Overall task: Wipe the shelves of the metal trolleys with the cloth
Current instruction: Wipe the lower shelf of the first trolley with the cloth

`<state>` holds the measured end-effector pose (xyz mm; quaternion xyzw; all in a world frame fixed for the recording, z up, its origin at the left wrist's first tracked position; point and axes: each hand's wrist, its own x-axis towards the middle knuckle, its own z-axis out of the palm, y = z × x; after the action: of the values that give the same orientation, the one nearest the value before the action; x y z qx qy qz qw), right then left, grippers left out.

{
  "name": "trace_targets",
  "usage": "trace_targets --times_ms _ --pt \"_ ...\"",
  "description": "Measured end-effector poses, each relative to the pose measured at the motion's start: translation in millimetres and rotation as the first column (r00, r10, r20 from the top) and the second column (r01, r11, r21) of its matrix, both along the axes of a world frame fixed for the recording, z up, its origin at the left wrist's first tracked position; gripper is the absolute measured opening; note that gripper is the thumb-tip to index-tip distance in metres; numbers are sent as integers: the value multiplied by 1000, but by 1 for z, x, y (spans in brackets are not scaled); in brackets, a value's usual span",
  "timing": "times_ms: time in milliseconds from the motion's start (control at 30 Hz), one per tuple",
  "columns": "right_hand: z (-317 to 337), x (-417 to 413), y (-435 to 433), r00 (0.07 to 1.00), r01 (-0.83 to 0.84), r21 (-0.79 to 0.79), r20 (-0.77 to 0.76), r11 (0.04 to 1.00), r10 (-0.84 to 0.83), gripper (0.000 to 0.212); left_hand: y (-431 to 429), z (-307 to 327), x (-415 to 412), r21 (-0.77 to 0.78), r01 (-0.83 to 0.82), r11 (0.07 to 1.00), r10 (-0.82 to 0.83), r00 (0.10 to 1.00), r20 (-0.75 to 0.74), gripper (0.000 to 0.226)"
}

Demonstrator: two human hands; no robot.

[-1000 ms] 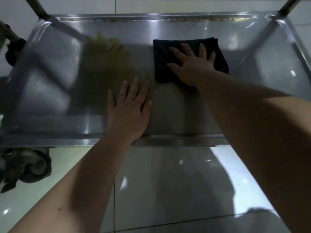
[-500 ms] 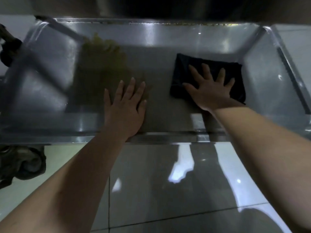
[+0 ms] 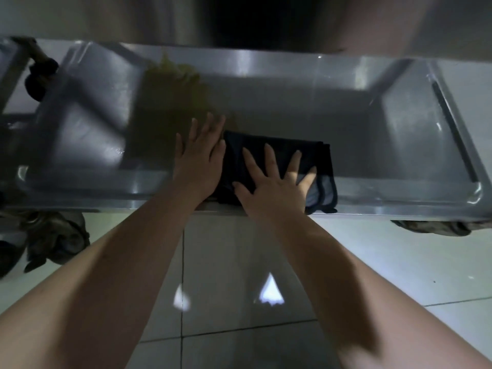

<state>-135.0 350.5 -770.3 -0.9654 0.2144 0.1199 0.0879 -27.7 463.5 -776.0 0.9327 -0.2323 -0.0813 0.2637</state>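
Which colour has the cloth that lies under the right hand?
The cloth is dark navy, almost black. The head view, the only one, shows it.

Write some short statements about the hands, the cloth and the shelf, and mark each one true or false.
1. The right hand presses flat on the dark cloth. True.
2. The left hand grips the cloth. False: it lies flat on the shelf, beside the cloth.
3. The cloth lies at the shelf's far edge. False: it lies at the near edge.
4. A yellowish patch shows on the shelf beyond the left hand. True.
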Motion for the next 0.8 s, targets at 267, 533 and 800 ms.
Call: trace_targets --times_ms 267,533,800 --pt "19 -6 -44 963 125 81 230 989 -140 60 -16 38 -23 66 93 993 -104 974 202 61" --pt "0 -36 -98 956 228 208 138 951 -259 53 -77 2 -72 328 140 934 -170 983 63 63" --pt "-6 -29 -92 977 214 52 12 975 -215 57 -13 4 -9 434 40 900 -65 997 43 74"
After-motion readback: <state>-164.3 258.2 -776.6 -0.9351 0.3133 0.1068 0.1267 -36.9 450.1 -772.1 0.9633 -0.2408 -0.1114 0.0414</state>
